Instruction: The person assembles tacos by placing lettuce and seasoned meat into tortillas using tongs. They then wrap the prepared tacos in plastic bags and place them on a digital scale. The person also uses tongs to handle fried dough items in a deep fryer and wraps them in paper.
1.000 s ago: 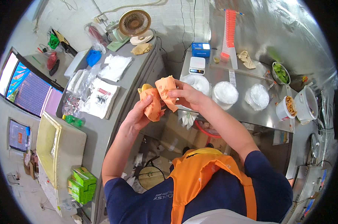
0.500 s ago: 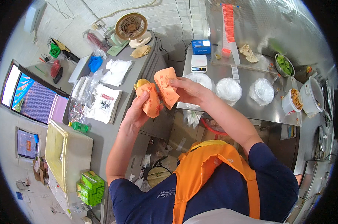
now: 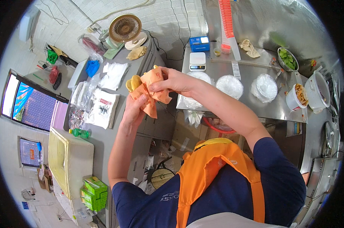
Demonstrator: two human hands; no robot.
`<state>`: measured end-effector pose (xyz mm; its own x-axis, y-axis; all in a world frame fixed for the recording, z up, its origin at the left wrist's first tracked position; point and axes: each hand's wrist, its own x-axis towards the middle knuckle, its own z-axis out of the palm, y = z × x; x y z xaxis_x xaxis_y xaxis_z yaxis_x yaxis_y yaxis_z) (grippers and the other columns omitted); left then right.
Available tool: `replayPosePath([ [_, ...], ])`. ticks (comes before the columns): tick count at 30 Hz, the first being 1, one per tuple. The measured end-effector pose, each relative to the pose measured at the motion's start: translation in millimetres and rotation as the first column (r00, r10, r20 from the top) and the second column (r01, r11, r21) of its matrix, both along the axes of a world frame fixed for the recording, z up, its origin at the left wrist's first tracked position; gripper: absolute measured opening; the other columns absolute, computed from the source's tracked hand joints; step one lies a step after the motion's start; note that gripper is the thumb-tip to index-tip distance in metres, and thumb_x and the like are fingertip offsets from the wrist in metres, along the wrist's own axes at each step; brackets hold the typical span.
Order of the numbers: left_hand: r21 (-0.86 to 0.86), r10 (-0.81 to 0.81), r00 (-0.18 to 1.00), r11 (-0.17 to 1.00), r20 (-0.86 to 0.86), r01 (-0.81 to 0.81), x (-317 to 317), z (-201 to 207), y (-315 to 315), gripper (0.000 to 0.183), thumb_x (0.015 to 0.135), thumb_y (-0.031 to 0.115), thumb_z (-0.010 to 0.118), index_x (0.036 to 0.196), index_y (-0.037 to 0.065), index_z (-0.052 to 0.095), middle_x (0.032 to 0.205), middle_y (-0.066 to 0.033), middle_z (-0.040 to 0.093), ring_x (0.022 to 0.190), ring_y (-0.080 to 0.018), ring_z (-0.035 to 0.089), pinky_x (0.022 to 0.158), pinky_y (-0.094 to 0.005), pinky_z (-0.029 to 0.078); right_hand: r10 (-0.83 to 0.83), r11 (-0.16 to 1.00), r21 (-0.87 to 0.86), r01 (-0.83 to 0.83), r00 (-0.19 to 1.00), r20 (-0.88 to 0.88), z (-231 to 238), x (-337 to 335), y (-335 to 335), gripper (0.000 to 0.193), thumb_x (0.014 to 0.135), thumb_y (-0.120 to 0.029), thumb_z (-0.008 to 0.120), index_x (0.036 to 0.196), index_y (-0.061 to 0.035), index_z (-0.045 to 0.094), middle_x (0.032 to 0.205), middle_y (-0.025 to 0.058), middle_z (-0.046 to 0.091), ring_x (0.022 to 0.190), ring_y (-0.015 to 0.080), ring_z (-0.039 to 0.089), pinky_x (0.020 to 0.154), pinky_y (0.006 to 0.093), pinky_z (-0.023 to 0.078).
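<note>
My left hand (image 3: 134, 109) is closed round an orange printed paper wrapper, and a yellow bread-like food (image 3: 133, 82) sticks out of its top. My right hand (image 3: 176, 81) grips a second orange paper wrapper (image 3: 151, 77) close beside the first, with a bit of yellow showing at its upper end. The two wrapped pieces touch or overlap in front of me, above the gap between the counters. What lies inside the lower paper is hidden.
On the left counter are a stack of white printed bags (image 3: 103, 108), a brown fan (image 3: 125, 28) and a foam box (image 3: 71, 155). The steel counter at right holds a white scale (image 3: 197, 61), plastic-covered bowls (image 3: 229, 87), a bowl of greens (image 3: 287, 59) and a food tub (image 3: 296, 99).
The right hand has moved left and turned, bringing its wrapped piece up against the left one. Both hands have shifted slightly to the left.
</note>
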<state>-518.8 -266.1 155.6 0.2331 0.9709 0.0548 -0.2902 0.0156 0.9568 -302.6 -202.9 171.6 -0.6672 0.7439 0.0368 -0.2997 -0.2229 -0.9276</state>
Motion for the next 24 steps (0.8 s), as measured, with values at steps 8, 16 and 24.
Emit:
replayPosePath([
  [8,-0.08,0.03,0.999,0.996,-0.035,-0.033,-3,2,9,0.064,0.09,0.039,0.079,0.137,0.005,0.052,0.12,-0.0092,0.066,0.106,-0.0221,0.067,0.087,-0.0393,0.059,0.059,0.997,-0.057,-0.051,0.987,0.149,-2,-2,21,0.07,0.079,-0.031,0.088,0.134,-0.005,0.054,0.121,0.0082,0.065,0.111,0.0187,0.065,0.093,0.0361,0.053],
  [16,-0.42,0.02,0.989,0.907,0.149,0.045,-12,7,12,0.055,0.101,0.044,0.063,0.144,0.012,0.048,0.131,-0.0123,0.062,0.112,-0.0277,0.066,0.087,-0.0451,0.06,0.092,0.985,-0.164,-0.061,0.977,0.19,-8,-10,31,0.075,0.074,-0.054,0.086,0.129,-0.0078,0.064,0.12,0.0071,0.066,0.107,0.019,0.064,0.086,0.0376,0.052],
  [24,-0.338,0.073,0.995,0.94,0.07,-0.045,-26,16,14,0.053,0.105,0.047,0.053,0.146,0.015,0.047,0.135,-0.0101,0.061,0.115,-0.0249,0.064,0.08,-0.0388,0.059,0.053,0.991,-0.129,-0.038,0.992,0.118,11,-9,21,0.078,0.071,-0.053,0.089,0.129,-0.007,0.064,0.12,0.0073,0.065,0.108,0.0185,0.062,0.087,0.0377,0.05],
])
